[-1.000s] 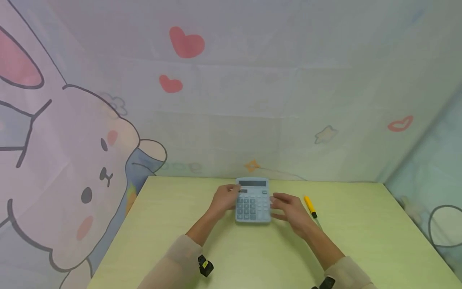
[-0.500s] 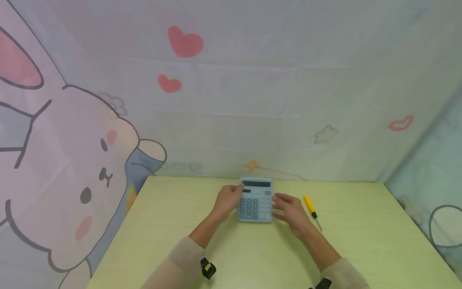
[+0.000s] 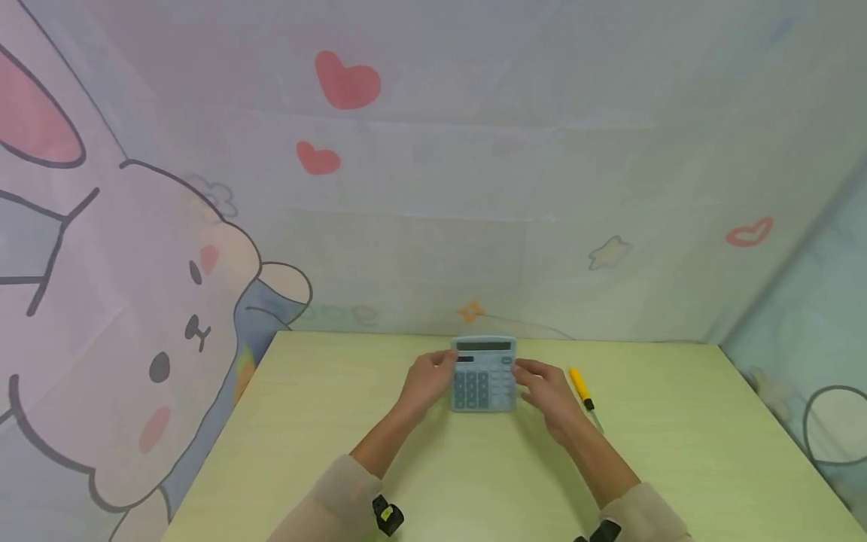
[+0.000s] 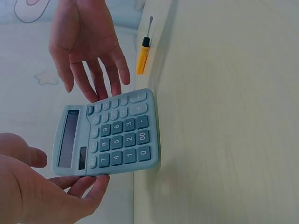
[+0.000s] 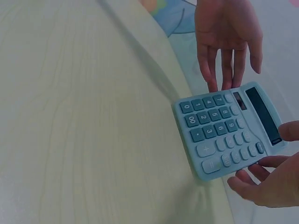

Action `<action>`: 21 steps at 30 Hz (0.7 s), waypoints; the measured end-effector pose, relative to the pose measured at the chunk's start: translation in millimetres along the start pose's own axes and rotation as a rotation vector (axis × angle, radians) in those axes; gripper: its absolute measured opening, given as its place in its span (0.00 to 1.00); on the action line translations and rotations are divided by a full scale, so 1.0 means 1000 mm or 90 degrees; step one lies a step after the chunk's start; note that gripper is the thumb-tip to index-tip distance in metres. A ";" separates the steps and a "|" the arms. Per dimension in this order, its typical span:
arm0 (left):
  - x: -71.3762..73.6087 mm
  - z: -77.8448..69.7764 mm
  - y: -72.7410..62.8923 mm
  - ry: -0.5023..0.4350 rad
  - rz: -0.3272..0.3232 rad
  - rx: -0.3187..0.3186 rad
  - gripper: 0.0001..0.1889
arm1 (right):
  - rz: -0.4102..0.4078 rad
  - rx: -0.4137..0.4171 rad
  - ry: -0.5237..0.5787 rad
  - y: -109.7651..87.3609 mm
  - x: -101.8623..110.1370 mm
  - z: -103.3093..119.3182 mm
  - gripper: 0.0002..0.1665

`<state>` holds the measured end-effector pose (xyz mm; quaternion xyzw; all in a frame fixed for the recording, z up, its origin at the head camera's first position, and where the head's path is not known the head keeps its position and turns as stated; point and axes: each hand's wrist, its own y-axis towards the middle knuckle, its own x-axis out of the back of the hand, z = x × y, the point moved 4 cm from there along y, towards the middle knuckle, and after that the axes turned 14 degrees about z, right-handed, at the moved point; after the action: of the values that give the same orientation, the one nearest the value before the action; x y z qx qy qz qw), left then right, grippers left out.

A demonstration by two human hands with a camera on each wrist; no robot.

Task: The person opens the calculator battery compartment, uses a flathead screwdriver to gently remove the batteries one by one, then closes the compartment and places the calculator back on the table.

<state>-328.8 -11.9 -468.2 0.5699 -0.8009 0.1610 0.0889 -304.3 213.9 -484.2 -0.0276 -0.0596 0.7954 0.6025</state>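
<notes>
A light blue calculator (image 3: 484, 384) stands tilted between my two hands, its screen end toward the wall and its keys facing me. My left hand (image 3: 427, 382) touches its left edge; in the right wrist view that hand's (image 5: 226, 32) fingers are straight, with the thumb apart from the calculator (image 5: 215, 130). At the opposite edge is my right hand (image 3: 550, 391), whose fingertips reach the side. The left wrist view shows the right hand's (image 4: 86, 42) fingers extended, partly hidden behind the calculator (image 4: 112, 133). Whether its lower edge rests on the table, I cannot tell.
A screwdriver (image 3: 582, 388) with a yellow handle lies on the table right of my right hand. The pale yellow table (image 3: 325, 399) ends at a printed cloth wall (image 3: 433, 248) with hearts and a rabbit. A dark cable (image 3: 807, 421) loops at the far right.
The calculator has shifted right, away from the left thumb that overlapped its front, and its lower edge appears higher. The right fingertips now meet its right edge. The screwdriver has stayed put.
</notes>
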 end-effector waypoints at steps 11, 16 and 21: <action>-0.001 -0.006 -0.004 -0.008 0.021 -0.015 0.31 | 0.001 -0.014 -0.007 -0.001 0.008 0.007 0.31; 0.000 -0.009 -0.006 -0.017 0.016 -0.018 0.31 | -0.008 -0.001 0.004 -0.001 0.008 0.011 0.32; -0.001 -0.010 -0.006 -0.025 0.010 -0.023 0.32 | -0.015 0.011 0.005 -0.002 0.008 0.016 0.31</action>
<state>-323.5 -9.3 -458.3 0.5650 -0.8097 0.1359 0.0821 -306.0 220.9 -468.1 -0.0246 -0.0506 0.7885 0.6125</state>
